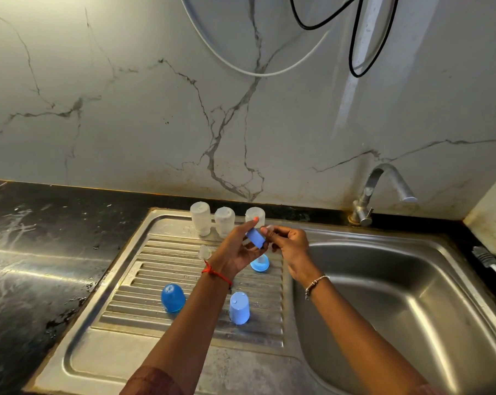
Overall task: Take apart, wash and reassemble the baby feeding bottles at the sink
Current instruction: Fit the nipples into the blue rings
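The left hand (238, 253) grips a pale blue collar (255, 238) above the drainboard (184, 283). The right hand (291, 246) pinches a small clear piece (269, 227) beside it. Both hands partly hide the rightmost of three clear bottles (225, 222) beyond. Two blue caps (172, 297) stand nearer.

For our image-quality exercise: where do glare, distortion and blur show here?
Head view: glare streaks the sink basin and black counter; wide-angle stretch splays the drainboard; blue cap in left hand reads clearly; clear piece in right hand blurs.
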